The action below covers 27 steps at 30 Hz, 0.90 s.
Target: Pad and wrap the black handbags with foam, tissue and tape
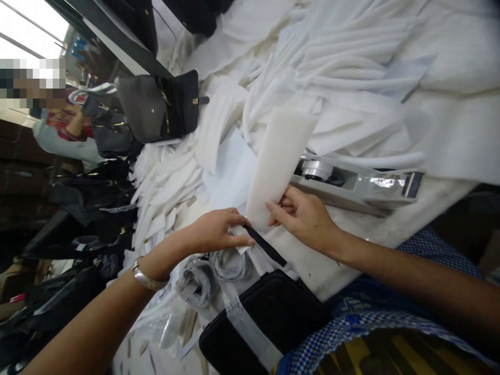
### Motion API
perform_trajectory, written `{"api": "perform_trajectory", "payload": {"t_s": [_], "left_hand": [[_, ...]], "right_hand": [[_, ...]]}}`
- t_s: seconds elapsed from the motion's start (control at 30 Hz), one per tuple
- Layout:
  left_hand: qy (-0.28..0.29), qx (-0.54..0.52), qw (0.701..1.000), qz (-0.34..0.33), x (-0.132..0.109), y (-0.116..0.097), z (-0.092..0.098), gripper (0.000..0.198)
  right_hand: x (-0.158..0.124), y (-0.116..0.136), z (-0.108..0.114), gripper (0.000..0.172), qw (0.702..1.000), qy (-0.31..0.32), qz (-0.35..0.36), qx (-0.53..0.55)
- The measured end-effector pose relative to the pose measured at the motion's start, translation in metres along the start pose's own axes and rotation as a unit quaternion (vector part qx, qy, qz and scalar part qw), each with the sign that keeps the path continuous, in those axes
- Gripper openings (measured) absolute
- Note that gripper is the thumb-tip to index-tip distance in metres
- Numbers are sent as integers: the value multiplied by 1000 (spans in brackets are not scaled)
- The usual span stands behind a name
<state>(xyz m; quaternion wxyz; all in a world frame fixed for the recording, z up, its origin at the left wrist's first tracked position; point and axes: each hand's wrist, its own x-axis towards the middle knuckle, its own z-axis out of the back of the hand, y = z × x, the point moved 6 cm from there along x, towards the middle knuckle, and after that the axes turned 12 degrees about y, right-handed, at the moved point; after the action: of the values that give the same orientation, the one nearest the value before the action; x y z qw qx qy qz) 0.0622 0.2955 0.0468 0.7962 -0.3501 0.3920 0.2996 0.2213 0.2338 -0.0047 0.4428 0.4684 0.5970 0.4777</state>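
My right hand pinches the lower edge of a long white foam sheet between thumb and fingers. My left hand has thumb and fingers closed around the end of a black strap handle. That handle belongs to a black bag lying in front of me, partly hidden by my clothing at its right. A pale, see-through band runs across the bag. Two plastic-wrapped coils of grey strap rest beside the bag, below my left hand.
A grey tape dispenser stands right of the foam sheet. Piles of white foam strips cover much of the table. Black backpacks stand at the far left edge, with more dark bags below. Another person's arm shows behind them.
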Motion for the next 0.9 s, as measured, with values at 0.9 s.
{"api": "perform_trajectory", "payload": {"t_s": [0.9], "left_hand": [[-79, 82, 993, 39, -60, -16, -27, 55]], "right_hand": [[22, 13, -39, 10, 972, 234, -13, -30]]}}
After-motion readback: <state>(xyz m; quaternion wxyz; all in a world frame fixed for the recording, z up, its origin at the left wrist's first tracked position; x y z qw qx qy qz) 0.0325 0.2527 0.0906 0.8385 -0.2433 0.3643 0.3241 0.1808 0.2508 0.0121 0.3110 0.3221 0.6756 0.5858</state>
